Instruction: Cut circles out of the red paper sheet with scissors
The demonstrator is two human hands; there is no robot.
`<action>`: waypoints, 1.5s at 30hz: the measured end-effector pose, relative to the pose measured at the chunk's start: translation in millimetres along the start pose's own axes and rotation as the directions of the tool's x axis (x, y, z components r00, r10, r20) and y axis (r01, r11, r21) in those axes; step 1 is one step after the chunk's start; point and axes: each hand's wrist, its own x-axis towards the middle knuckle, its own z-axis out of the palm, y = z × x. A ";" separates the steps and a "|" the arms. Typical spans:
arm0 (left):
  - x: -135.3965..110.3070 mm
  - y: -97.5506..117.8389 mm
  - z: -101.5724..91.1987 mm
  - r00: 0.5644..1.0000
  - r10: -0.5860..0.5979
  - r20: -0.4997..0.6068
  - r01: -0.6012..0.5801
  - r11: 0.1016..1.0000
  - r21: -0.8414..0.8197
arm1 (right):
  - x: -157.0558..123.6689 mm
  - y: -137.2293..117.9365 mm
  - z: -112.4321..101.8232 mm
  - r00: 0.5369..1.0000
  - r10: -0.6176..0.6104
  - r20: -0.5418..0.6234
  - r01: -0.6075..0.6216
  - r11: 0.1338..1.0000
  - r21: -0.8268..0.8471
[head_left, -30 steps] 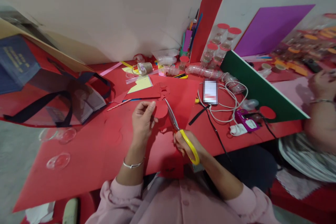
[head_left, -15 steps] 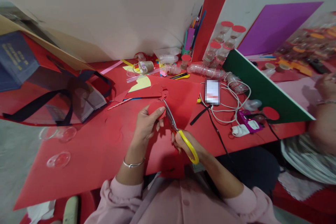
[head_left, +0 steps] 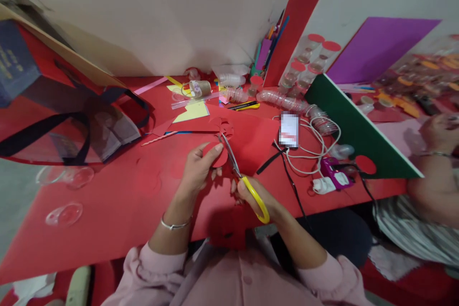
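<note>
Pinched between the thumb and fingers of my left hand (head_left: 201, 165) is a round red paper piece (head_left: 220, 157). My right hand (head_left: 256, 198) is closed around the yellow handles of a pair of scissors (head_left: 255, 197). The blades point away from me and lie along the right edge of the red paper, slightly apart at the tips. Curled red paper scraps (head_left: 225, 126) lie just past the blade tips. Behind them rests a yellow paper piece (head_left: 191, 111) on red sheets. Some fingers of both hands are hidden beneath the paper and the handles.
A yellow utility knife (head_left: 245, 105), plastic bottles (head_left: 281, 98) and a cardboard roll (head_left: 200, 88) lie at the back. Rightward are a phone (head_left: 289, 130), white cables, a purple power strip (head_left: 337, 174) and a green board (head_left: 358, 126). Clear lids (head_left: 64, 214) and a bag (head_left: 71, 119) are left. Another person's arm (head_left: 435, 177) is right.
The view has shifted a little, so the table's left side sits further left. Around the red paper, the scissors' blades have moved slightly, and the scraps at their tips look more curled.
</note>
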 end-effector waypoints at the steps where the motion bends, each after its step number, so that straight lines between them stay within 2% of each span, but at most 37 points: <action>1: 0.4 0.3 0.5 1.000 -0.009 0.002 0.009 1.000 -0.018 | 0.7 2.7 -0.7 1.000 0.006 0.011 -0.006 1.000 0.021; 8: 8.5 -4.9 -3.5 0.999 0.015 -0.048 -0.016 1.000 -0.015 | 19.0 24.2 -14.4 0.991 0.036 0.128 -0.048 0.995 0.088; 16: 19.8 -11.3 -10.9 0.989 0.027 -0.148 -0.026 1.000 0.007 | 49.3 25.7 -27.6 0.949 0.067 0.307 -0.157 0.948 0.277; 25: 23.1 -15.4 -8.2 0.989 -0.011 -0.147 0.023 0.997 0.078 | 45.5 33.2 -38.2 0.952 0.054 0.301 -0.122 0.970 0.212; 33: 19.1 -15.8 -4.7 0.990 0.015 -0.140 -0.002 0.996 0.094 | 41.9 35.3 -39.9 0.958 0.017 0.285 -0.080 0.974 0.213; 39: 18.7 -18.4 -4.7 0.992 0.042 -0.123 -0.031 0.995 0.090 | 40.6 25.2 -35.7 0.970 0.090 0.227 -0.143 0.962 0.232; 45: 19.6 -17.4 -4.3 0.993 0.046 -0.113 -0.037 0.996 0.077 | 39.2 20.0 -35.8 0.975 0.042 0.218 -0.090 0.973 0.213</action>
